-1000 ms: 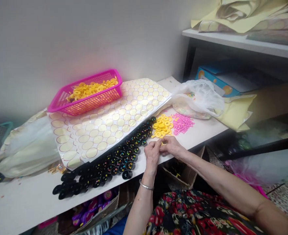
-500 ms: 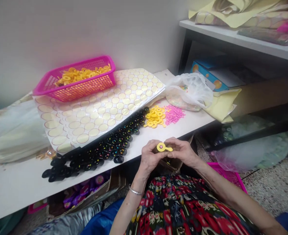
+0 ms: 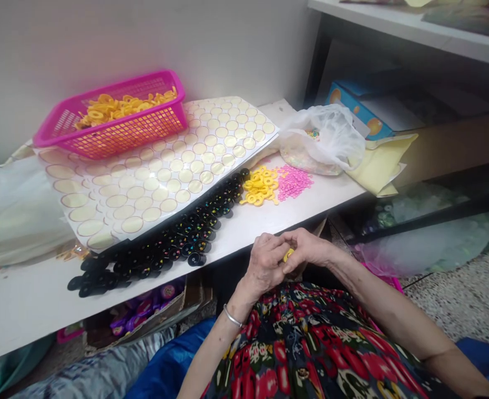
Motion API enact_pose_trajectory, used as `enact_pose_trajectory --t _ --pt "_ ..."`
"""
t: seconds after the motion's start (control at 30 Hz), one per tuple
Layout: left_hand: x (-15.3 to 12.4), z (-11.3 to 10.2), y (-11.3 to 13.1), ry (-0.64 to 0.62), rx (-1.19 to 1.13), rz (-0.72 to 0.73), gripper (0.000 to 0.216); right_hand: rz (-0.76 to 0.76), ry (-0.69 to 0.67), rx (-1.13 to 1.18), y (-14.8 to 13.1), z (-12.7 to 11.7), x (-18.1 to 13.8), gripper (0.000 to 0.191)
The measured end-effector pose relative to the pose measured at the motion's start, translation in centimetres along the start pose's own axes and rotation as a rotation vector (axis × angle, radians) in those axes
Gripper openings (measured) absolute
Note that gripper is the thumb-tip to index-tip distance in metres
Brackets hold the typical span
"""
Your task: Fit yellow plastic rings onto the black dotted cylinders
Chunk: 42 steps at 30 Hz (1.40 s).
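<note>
My left hand (image 3: pixel 265 261) and my right hand (image 3: pixel 311 247) meet in front of my body, just off the table's near edge. Between them they grip a small yellow plastic ring piece (image 3: pixel 288 255), mostly covered by the fingers. On the table beyond lies a pile of similar yellow ring pieces with short handles (image 3: pixel 261 185). Touching it on the right is a heap of tiny pink beads (image 3: pixel 294 182). Rows of black cylindrical pieces (image 3: pixel 173 238) with coloured specks stretch along the table to the left.
A pink basket (image 3: pixel 123 136) of yellow pieces stands on sheets of round stickers (image 3: pixel 173 177). Further right are a clear plastic bag (image 3: pixel 327 144), a yellow envelope (image 3: pixel 381 166) and a blue box (image 3: pixel 363 113). Below the table sits a carton (image 3: pixel 161 321) with purple items.
Both hands have closed in around the yellow ring piece, hiding its handle and the pink centre that showed before. The camera view has tilted down slightly.
</note>
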State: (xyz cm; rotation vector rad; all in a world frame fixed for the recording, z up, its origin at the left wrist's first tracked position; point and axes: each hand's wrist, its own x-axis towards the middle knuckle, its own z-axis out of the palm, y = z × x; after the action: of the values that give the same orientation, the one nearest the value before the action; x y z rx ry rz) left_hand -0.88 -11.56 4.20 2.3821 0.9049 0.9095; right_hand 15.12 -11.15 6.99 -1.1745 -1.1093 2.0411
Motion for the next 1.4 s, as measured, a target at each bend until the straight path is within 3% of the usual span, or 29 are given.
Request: enact_pose_trajectory --t 0.23,0.37,0.6,0.67,0.87,1.03,1.23,1.4 --pt "-0.9 0.6 0.3 0.025 -0.131 -0.013 0.014 0.011 0.031 0.091 1.9 0.7 -0.1 0.037" --pt "-1.2 0.5 0.6 0.064 -0.266 -0.107 0.016 -0.028 -0.014 0.151 2.6 0.9 -0.5 0.037" --pt "-1.0 -0.2 0.8 0.138 -0.376 -0.174 0.016 -0.010 -0.245 0.317 3.5 -0.4 -1.2 0.076" --pt "-0.9 -0.2 0.8 0.146 -0.373 -0.170 0.017 0.000 -0.273 0.337 3.8 -0.7 -1.2 0.079" --pt "-1.1 0.2 0.6 0.076 -0.286 -0.101 0.014 -0.026 -0.111 0.210 3.2 -0.1 -0.8 0.052" --pt "-1.4 0.7 0.3 0.012 -0.237 -0.068 0.017 0.021 -0.067 0.128 2.4 0.3 -0.5 0.051" --pt "-1.2 0.7 0.1 0.051 -0.272 -0.060 0.014 -0.012 0.035 0.166 3.3 0.8 -0.1 0.041" --pt "-1.5 1.8 -0.3 0.040 -0.182 -0.101 0.012 -0.070 -0.020 0.019 3.8 0.8 -0.3 0.040"
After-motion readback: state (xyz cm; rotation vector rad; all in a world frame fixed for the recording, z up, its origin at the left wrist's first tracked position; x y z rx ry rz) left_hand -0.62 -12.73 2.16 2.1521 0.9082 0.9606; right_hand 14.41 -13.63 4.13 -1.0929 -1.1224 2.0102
